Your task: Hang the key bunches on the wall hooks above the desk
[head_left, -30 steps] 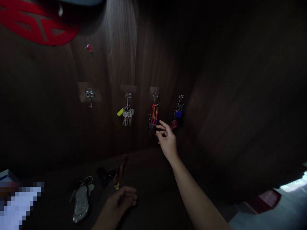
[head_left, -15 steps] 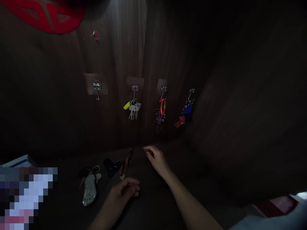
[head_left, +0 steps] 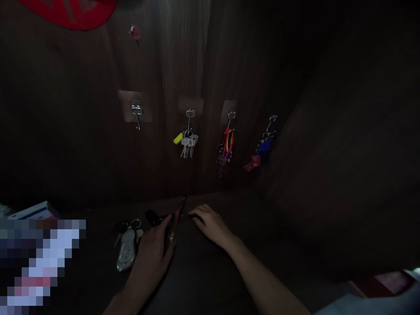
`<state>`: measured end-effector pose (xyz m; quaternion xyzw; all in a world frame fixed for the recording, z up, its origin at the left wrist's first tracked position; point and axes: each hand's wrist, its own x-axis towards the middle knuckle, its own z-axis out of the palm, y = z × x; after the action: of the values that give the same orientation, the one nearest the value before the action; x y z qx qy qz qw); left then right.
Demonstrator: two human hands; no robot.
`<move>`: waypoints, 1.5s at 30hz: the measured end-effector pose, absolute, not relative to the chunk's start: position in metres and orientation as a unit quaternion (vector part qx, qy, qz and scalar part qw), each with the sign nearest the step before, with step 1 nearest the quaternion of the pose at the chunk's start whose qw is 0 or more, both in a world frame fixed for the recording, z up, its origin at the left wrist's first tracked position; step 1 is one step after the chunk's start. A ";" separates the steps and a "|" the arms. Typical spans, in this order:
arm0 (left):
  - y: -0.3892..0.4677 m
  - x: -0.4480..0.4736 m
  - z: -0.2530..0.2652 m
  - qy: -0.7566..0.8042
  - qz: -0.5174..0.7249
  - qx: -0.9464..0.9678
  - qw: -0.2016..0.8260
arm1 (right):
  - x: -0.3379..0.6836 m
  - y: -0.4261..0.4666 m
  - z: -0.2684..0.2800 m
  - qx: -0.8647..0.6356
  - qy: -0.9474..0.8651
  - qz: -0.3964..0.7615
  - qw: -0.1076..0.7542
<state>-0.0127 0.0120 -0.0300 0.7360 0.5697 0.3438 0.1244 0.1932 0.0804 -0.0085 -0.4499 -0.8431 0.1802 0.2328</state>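
Back panel (head_left: 82, 144): dark wood grain, dimly lit, filled the far side.
Side panel (head_left: 344, 153): dark, rose along the right.
Shelf (head_left: 200, 280): dark, lay below the back panel, under both hands.
Left hand (head_left: 152, 247): lay low over the shelf, fingers stretched far, thumb wide of them; grip on anything could not be told.
Right hand (head_left: 211, 225): hung at or just above the shelf, right of the strap; fingers loosely curled, thumb a narrow gap off. Contact with the shelf could not be told.
Ornament (head_left: 82, 22): red, cut-out, far left, cropped above.
Box (head_left: 37, 212): pale with a blue band, left edge of the shelf.
Silver fob (head_left: 126, 253): on the shelf, left of the left hand, with ring and keys.
Hung bunches: three; left, keys with a yellow tag (head_left: 178, 138); middle, a red and yellow cord (head_left: 228, 144); right, a blue tag (head_left: 264, 145) above red tags (head_left: 255, 161).
Strap (head_left: 178, 214): reddish brown, on the shelf between the hands, running far.
Black fob (head_left: 152, 217): just beyond the left fingers, partly covered.
Metal hooks (head_left: 137, 109): four, in a row.
Gold-coloured piece (head_left: 171, 236): at the strap's near end, between left thumb and fingers.
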 end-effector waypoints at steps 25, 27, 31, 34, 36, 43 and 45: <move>0.000 -0.002 -0.022 0.394 0.274 0.853 0.206 | 0.189 0.084 -0.019 -0.388 -0.847 0.250 0.264; -0.001 -0.002 -0.020 0.396 0.272 0.852 0.207 | 0.190 0.084 -0.019 -0.389 -0.859 0.218 0.252; -0.003 -0.004 -0.015 0.413 0.271 0.847 0.199 | 0.196 0.083 -0.013 -0.388 -0.874 0.165 0.244; -0.002 -0.005 -0.010 0.445 0.279 0.831 0.185 | 0.200 0.082 -0.005 -0.390 -0.857 0.163 0.296; -0.001 -0.005 -0.009 0.470 0.285 0.815 0.180 | 0.200 0.080 0.000 -0.408 -0.830 0.181 0.334; 0.001 -0.001 -0.012 0.518 0.357 0.725 0.281 | 0.180 0.064 0.010 -0.362 -0.662 0.515 0.406; 0.000 0.002 -0.011 0.509 0.377 0.698 0.335 | 0.173 0.059 0.013 -0.316 -0.588 0.612 0.424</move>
<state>0.0024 0.0003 -0.0110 0.6976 0.5091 0.3767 0.3351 0.1729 0.0593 0.0126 -0.3160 -0.5884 0.6117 0.4240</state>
